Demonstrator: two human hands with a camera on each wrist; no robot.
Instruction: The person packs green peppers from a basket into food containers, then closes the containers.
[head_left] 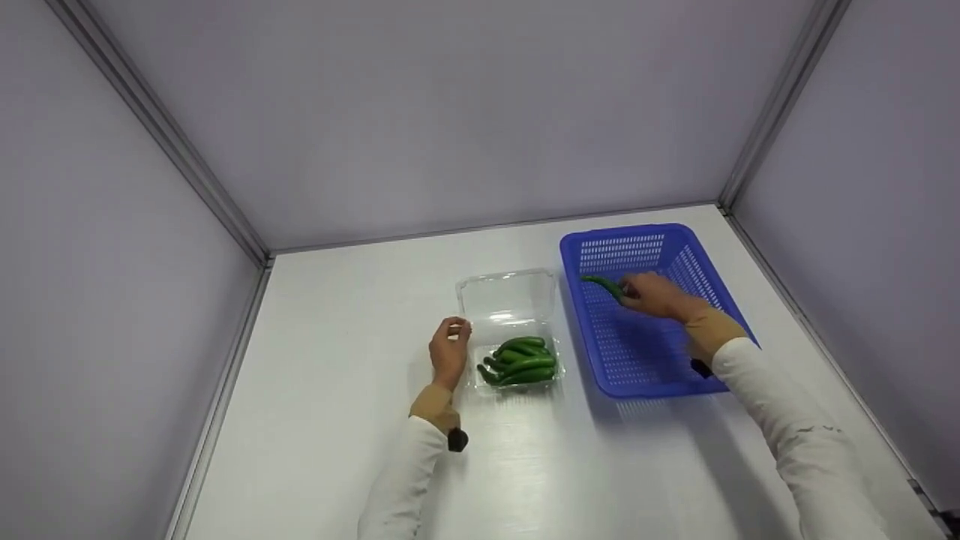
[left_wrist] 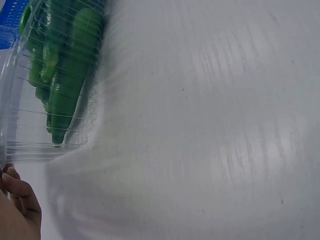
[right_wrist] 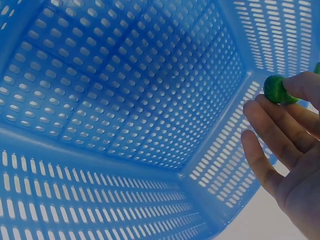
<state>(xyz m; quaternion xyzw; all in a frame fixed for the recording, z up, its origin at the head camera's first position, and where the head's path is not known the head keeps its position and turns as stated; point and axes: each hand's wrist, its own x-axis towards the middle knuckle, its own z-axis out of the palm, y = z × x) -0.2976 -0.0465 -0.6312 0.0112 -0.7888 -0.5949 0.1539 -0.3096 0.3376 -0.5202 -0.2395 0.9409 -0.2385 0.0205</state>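
Observation:
In the head view my right hand (head_left: 654,295) is over the blue basket (head_left: 589,330), pinching a long green pepper (head_left: 602,283) by one end. The right wrist view shows that pepper's rounded end (right_wrist: 274,90) between thumb and fingertips, with the other fingers spread. My left hand (head_left: 449,352) pinches the left edge of a clear plastic clamshell box (head_left: 469,375), its lid (head_left: 507,292) folded back. Several green peppers (head_left: 525,364) lie inside the box. In the left wrist view, curled fingers (left_wrist: 22,192) meet the box's corner beside the peppers (left_wrist: 70,75).
The box and basket stand side by side on a white table (head_left: 337,360), basket on the right. Grey panels (head_left: 480,112) close in the back and both sides. A metal frame strip (head_left: 817,330) runs along the table's right edge.

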